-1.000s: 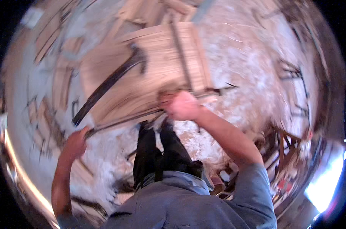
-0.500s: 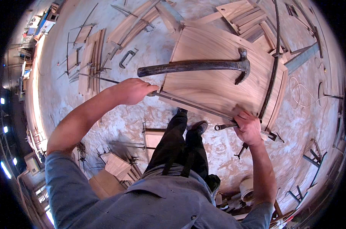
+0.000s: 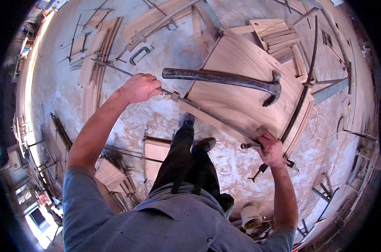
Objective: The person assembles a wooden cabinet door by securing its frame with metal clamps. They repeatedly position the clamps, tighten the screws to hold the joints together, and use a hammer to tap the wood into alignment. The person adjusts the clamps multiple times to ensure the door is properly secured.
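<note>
Wooden panel (image 3: 241, 90) is lying on the floor, with one claw hammer (image 3: 224, 79) resting across it. One long bar clamp (image 3: 211, 114) is running along the panel's near edge. Left hand (image 3: 141, 87) is gripping the clamp's far end, arm outstretched; right hand (image 3: 271, 150) is closing around what looks like its handle.

Grey-blue short-sleeved collared shirt, small dark button on front. Both forearms bare below sleeves; left hand (image 3: 141, 87) and right hand (image 3: 270, 150) bare, no gloves, no watch. Dark trousers between hands; dark shoes (image 3: 205, 144), one with bluish toe, just beyond.
</note>
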`<state>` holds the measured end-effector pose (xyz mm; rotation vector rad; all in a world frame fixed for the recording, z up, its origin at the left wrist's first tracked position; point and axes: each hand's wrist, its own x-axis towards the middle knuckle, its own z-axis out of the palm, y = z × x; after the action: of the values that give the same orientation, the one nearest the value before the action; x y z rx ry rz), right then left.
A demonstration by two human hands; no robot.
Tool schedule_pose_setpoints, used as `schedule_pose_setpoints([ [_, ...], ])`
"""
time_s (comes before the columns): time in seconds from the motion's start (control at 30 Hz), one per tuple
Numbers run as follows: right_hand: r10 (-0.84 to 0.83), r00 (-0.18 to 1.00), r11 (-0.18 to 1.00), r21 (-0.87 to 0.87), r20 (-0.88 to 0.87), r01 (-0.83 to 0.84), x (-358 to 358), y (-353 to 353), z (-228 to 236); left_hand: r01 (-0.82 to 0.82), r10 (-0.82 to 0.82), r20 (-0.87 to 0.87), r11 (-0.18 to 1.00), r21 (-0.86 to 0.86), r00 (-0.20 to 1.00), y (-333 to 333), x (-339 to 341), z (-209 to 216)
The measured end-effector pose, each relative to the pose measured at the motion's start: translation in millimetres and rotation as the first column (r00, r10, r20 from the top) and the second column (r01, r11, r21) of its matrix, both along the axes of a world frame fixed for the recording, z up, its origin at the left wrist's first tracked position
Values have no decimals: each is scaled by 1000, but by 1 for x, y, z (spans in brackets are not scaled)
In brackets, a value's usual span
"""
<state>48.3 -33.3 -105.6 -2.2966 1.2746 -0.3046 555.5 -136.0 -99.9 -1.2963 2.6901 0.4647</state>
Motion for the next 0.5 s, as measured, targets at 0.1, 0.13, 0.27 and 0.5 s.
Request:
schedule_pose_setpoints([
  [0.1,-80,997,991,103,-20,81,2,-10,13,7,-8,-30,999,-48,1000,1,-2,3],
  [0.13,-119,992,983,135,-43,124,4,-16,19,8,-10,-42,998,-63,999,2,-1,4],
  [0.27,-51,999,947,317,4,47,74,-67,74,48,-51,-28,994,-95,998,7,2,-9],
  [0.5,459,872,869,-120,-170,-481,207,-140,87,8,-18,-95,995,-99,995,11,5,-9],
])
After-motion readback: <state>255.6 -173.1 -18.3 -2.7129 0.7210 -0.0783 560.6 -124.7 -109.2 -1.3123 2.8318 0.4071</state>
